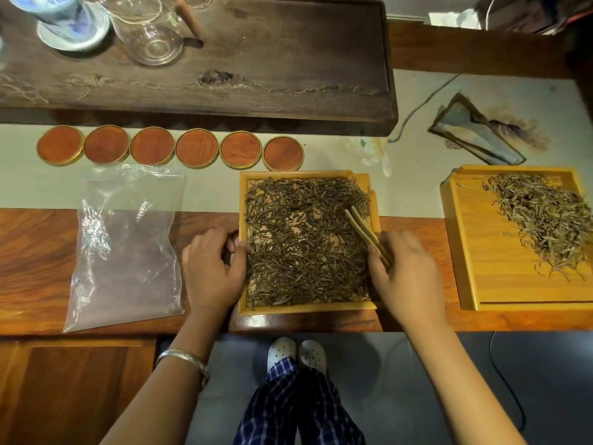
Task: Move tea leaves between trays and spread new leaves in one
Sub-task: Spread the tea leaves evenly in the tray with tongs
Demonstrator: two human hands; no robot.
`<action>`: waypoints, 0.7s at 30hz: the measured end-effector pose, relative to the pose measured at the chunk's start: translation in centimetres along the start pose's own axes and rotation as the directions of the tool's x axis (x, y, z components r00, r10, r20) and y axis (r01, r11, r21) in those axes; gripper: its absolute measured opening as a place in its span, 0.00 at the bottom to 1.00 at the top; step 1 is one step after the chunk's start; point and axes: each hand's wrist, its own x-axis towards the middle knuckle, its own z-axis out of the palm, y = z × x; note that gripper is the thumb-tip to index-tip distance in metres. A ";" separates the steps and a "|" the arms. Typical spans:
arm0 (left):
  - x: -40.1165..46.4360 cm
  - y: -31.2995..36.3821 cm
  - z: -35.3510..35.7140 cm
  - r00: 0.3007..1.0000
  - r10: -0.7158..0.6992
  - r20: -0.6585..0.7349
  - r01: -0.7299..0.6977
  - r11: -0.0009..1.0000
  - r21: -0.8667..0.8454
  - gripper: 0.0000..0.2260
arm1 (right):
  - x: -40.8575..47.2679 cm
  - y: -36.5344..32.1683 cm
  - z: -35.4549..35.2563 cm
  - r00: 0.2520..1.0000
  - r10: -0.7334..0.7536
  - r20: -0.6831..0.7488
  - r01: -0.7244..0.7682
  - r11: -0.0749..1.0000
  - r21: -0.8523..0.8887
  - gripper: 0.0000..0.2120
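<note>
A square bamboo tray (308,309) sits at the table's front edge, covered with dark tea leaves (298,252). My left hand (213,268) grips the tray's left rim, thumb on the edge. My right hand (407,271) holds wooden tweezers (365,232) at the tray's right side, their tips resting in the leaves. A second bamboo tray (500,277) lies to the right with paler tea leaves (542,220) heaped in its far right part.
An empty clear plastic bag (128,245) lies left of the middle tray. Several round wooden coasters (173,149) line up behind it. A dark wooden tea board (256,65) with glass cups and a blue-white cup stands at the back. A folded cloth (475,136) lies at back right.
</note>
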 end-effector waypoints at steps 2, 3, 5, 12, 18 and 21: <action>0.0 0.0 0.0 1.000 -0.001 0.002 0.001 1.000 0.000 0.10 | -0.4 0.1 -0.2 1.000 -0.001 -0.005 0.001 1.000 0.009 0.06; 0.0 0.1 0.0 1.000 -0.002 0.004 0.002 1.000 -0.001 0.10 | -0.5 -0.1 -0.3 1.000 -0.005 -0.010 0.005 1.000 0.016 0.06; 0.0 0.1 0.0 1.000 -0.002 0.005 0.002 1.000 0.002 0.10 | -0.5 -0.5 -0.3 1.000 -0.020 -0.004 0.020 0.999 0.029 0.06; 0.0 0.0 0.0 1.000 0.003 0.004 -0.003 1.000 -0.003 0.09 | -1.0 -0.6 -0.3 1.000 -0.009 0.023 0.009 1.000 0.009 0.07; 0.0 -0.1 0.0 1.000 0.007 0.002 -0.007 1.000 -0.009 0.10 | 0.1 -1.0 -0.3 1.000 -0.004 -0.031 0.004 1.000 0.008 0.06; 0.0 -0.2 0.1 1.000 0.003 0.004 -0.003 1.000 -0.003 0.10 | 0.4 -0.8 -0.1 1.000 0.019 -0.011 -0.020 1.000 -0.021 0.07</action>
